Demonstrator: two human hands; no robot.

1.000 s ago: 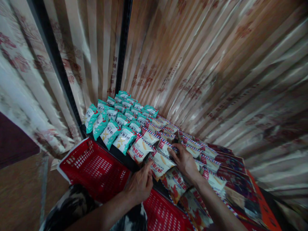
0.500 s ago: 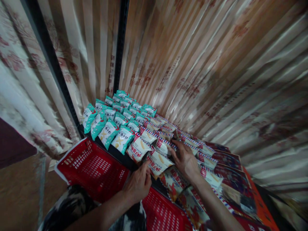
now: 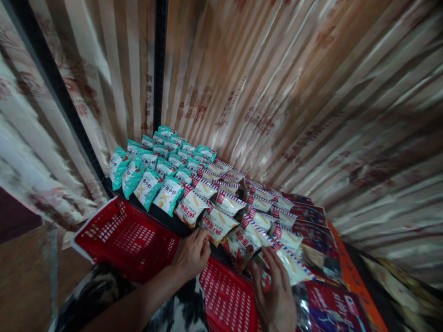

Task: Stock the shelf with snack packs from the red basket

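My left hand (image 3: 194, 252) has its fingers curled in beside the lower edge of a white-and-red snack bag (image 3: 218, 223); whether anything is inside them is hidden. My right hand (image 3: 275, 288) has its thumb and fingers around a snack bag (image 3: 263, 271) in the front row, covering much of it. Next to that one leans another snack bag (image 3: 240, 244), tilted back in the same row. Behind them stand several rows of like bags with striped top edges. To the left are rows of teal snack bags (image 3: 169, 194).
Below the dark shelf edge sit a red basket (image 3: 129, 244) and a second red perforated basket (image 3: 226, 295). Dark purple packs (image 3: 334, 302) and an orange strip (image 3: 360, 286) lie to the right. A pleated printed curtain (image 3: 221, 92) hangs behind, with a black upright post (image 3: 160, 69).
My right hand has come from the middle rows down to the front row and closed around a bag there. The front-row bags now stand more upright. My left hand keeps its curled pose.
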